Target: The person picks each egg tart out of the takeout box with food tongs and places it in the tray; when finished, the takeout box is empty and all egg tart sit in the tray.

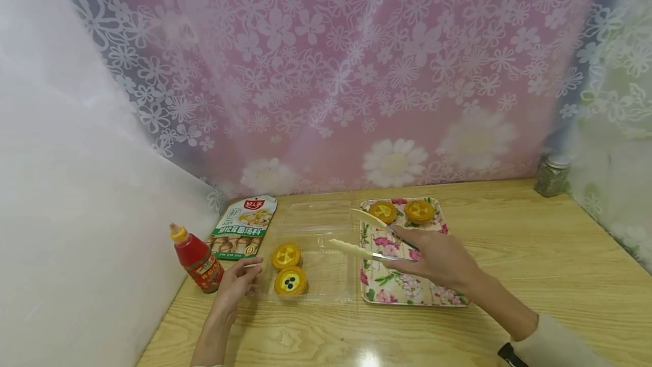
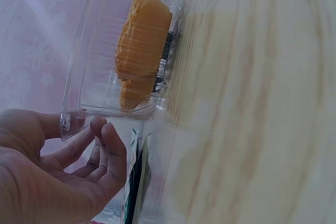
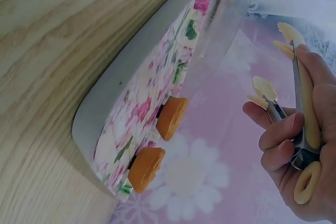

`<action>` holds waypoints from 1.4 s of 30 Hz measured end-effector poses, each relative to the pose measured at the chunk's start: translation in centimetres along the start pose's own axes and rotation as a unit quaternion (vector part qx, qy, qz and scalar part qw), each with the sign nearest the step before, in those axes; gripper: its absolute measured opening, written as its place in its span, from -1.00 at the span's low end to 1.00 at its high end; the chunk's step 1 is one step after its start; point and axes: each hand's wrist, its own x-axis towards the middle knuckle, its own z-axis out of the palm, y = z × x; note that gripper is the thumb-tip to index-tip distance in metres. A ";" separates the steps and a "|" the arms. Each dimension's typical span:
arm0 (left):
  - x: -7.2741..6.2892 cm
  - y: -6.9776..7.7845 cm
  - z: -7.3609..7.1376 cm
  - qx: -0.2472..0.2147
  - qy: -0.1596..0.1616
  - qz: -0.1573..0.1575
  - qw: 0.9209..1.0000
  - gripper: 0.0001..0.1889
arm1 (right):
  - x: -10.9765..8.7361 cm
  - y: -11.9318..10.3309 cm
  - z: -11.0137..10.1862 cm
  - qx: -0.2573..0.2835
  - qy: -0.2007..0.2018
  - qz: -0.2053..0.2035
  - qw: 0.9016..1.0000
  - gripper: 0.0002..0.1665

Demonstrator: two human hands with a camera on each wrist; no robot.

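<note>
Right hand (image 1: 438,259) gripping tongs (image 1: 364,237) spread wide, left hand (image 1: 236,285) relaxed against the clear clamshell tray (image 1: 316,276) — light tray likely sliding, egg tart (image 1: 290,281) crushed by a hard squeeze.

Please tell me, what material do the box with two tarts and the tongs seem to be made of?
The box looks like thin clear plastic: the table shows through it. The tongs seem to have metal arms, grey and shiny, with cream tips, probably plastic or silicone.

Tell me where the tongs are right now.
In the head view the tongs are gripped in the right hand, their open tips held between the clear plastic container and the floral tray.
</note>
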 end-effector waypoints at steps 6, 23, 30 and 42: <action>-0.2 0.0 0.0 0.001 0.000 -0.003 1.000 -0.63 | 0.5 -1.1 0.9 -0.002 -0.026 -0.028 0.999 -0.10; -0.1 -0.3 -0.1 -0.001 -0.001 0.000 1.000 -0.63 | 2.3 -4.8 2.7 0.003 -0.100 -0.085 0.991 -0.23; -0.2 -0.1 0.0 0.000 -0.001 0.004 1.000 -0.63 | 3.0 -6.4 3.1 -0.029 -0.096 -0.105 0.989 -0.27; -0.1 0.1 0.3 0.009 0.000 0.004 1.000 -0.64 | 5.1 -7.4 3.7 -0.039 -0.128 -0.102 0.986 -0.33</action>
